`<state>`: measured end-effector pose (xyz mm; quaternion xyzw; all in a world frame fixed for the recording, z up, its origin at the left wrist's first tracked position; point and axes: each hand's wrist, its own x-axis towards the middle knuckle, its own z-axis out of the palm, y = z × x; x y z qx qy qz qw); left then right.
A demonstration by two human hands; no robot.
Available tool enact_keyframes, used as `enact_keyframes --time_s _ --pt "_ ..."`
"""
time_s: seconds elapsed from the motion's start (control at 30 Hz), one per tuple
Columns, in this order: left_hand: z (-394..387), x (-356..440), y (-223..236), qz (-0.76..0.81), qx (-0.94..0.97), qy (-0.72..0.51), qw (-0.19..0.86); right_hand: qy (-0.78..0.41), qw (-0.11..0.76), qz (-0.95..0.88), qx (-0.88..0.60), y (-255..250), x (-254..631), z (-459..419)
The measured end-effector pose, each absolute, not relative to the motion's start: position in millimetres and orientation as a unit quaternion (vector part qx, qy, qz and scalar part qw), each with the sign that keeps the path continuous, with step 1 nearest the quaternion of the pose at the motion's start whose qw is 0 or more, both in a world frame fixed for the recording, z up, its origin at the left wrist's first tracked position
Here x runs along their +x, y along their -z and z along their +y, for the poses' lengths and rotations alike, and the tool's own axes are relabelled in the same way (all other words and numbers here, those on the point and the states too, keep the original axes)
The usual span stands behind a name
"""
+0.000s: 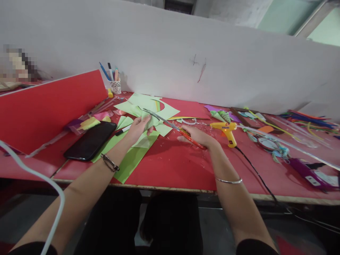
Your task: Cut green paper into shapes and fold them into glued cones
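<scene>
My right hand point(195, 134) is closed around the orange handles of a pair of scissors point(170, 124). The long blades point left and away, their tips at a piece of pale green paper point(149, 122). That paper is pinched between the thumb and fingers of my left hand point(139, 129). Dark lines show on the paper near the blades. Behind it lies a pale green sheet point(170, 110) with a curved cut-out. Beneath my left wrist are a brighter green sheet point(132, 163) and a black-and-white marker point(123, 130).
A phone point(91, 141) lies left of my forearm, beside an upright red board point(53, 106). A patterned pen cup point(115, 86) stands by the wall. To the right are a yellow glue gun point(225, 131) with a black cable, pipe cleaners point(308, 118) and a purple box point(312, 173).
</scene>
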<state>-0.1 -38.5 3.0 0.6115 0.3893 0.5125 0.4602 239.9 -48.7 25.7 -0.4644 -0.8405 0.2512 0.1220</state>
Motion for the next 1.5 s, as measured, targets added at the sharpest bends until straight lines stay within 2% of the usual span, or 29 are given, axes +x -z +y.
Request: enact_keyframes --time_s 0.4,0.73,0.93,1.27,1.5 --pt "-42.8 0.7 -5.8 0.405 0.642 -0.460 0.460 -0.286 0.162 -0.819 -0.470 -25.8 241.0 -48.9" --pt "-40.1 -0.7 -4.6 0.405 0.639 -0.451 0.473 -0.272 0.141 -0.827 -0.472 -26.9 241.5 -49.3" --pt "-41.9 -1.3 -4.6 0.431 0.677 -0.417 0.427 -0.257 0.101 -0.841 -0.466 -24.1 238.7 -47.5" --pt "-40.9 0.3 -1.1 0.423 0.653 -0.413 0.473 -0.276 0.140 -0.830 -0.463 -25.6 237.8 -48.7" --pt "-42.5 0.8 -1.9 0.422 0.670 -0.385 0.473 -0.286 0.133 -0.819 -0.479 -22.7 236.7 -46.6"
